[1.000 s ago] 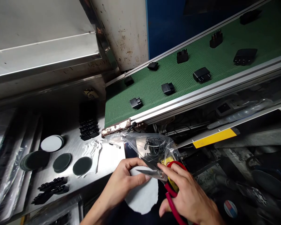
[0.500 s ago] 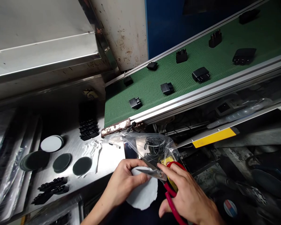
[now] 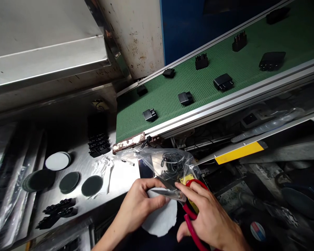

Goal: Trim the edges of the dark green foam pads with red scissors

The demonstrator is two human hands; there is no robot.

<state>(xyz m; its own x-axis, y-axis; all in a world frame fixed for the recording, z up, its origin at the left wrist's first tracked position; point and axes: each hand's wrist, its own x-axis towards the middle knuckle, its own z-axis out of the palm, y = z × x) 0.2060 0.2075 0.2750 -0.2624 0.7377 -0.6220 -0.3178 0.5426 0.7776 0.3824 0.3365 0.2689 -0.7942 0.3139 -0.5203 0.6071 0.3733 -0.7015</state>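
Behind the hands I see a green conveyor belt (image 3: 167, 96) with black plugs (image 3: 223, 82) spread on it. On the steel worktop (image 3: 81, 164), to the left, lie dark discs (image 3: 91, 185) near a white cloth (image 3: 108, 171). Low in my view, the left hand (image 3: 140, 203) has its grip closed on a round white pad (image 3: 161, 220), thumb on top. The right hand (image 3: 211, 216) is gripping red-handled scissors (image 3: 181, 196); their blades stand parted, one over the pad's upper part.
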